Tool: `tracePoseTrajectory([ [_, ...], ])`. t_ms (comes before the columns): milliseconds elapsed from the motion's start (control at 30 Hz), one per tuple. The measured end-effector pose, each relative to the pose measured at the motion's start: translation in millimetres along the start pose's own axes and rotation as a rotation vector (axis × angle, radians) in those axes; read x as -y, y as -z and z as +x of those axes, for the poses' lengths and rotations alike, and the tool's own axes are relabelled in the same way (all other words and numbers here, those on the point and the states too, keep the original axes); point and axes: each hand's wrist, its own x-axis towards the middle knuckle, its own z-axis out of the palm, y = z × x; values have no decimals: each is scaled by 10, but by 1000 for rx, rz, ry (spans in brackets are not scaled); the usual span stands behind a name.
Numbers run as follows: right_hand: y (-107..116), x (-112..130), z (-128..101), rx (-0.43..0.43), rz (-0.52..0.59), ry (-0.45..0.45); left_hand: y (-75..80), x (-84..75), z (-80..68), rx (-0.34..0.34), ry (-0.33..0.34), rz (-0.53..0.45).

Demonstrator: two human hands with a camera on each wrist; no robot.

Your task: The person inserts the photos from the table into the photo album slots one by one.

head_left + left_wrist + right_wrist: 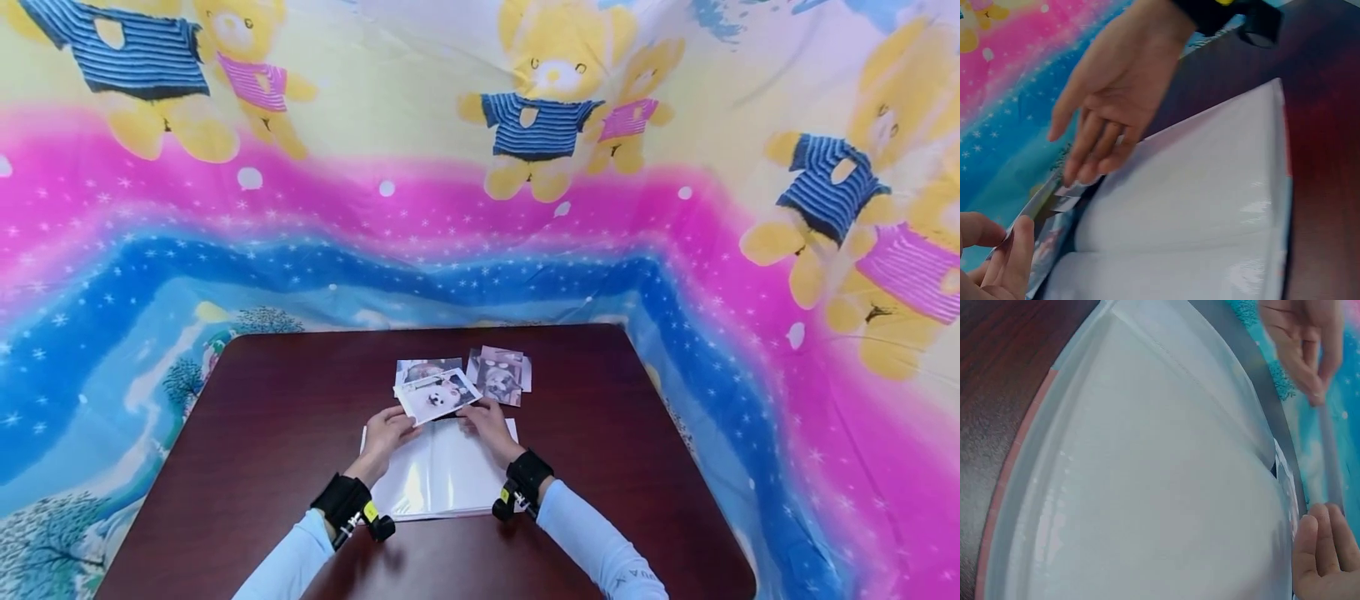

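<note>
Your left hand (386, 433) and right hand (487, 425) each pinch an edge of one dog photo (437, 395), fingers curled on it, holding it over the far edge of the open album (438, 479) on the table (262, 417). More photos (498, 375) lie just beyond.

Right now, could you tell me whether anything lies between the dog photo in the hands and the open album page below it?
Nothing visible does. Both the left hand and the right hand hold the photo at the far edge of the album, whose clear page lies bare. The other photos lie further back on the table.
</note>
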Motion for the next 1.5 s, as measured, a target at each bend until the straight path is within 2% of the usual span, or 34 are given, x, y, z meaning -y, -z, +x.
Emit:
tracePoseTrajectory([
  [133, -1, 16, 1, -50, 27, 29, -14, 147, -103, 50, 17, 34],
  [300, -13, 38, 3, -122, -16, 65, -85, 284, -220, 96, 40, 13],
  [433, 0, 45, 30, -141, -35, 66, -118, 354, -279, 123, 55, 71],
  [667, 67, 52, 59, -100, -73, 63, -41, 360, -278, 137, -3, 175],
  [833, 110, 101, 10, -33, -80, 61, 78, 348, -237, 221, -79, 210],
  [967, 109, 265, -97, 52, -127, 56, 82, 359, -203, 193, -44, 296],
  [1067, 109, 388, -160, 94, -175, 53, 60, 359, -207, 187, -35, 315],
  [1200, 183, 405, -107, 112, -218, 69, 61, 351, -224, 272, -90, 340],
  [1300, 272, 367, 20, 99, -230, 76, 67, 347, -239, 314, -162, 446],
  [1433, 371, 369, 188, 39, -250, 74, 56, 357, -266, 273, -267, 653],
  [1500, 402, 415, 252, 4, -267, 73, 32, 378, -270, 244, -344, 764],
])
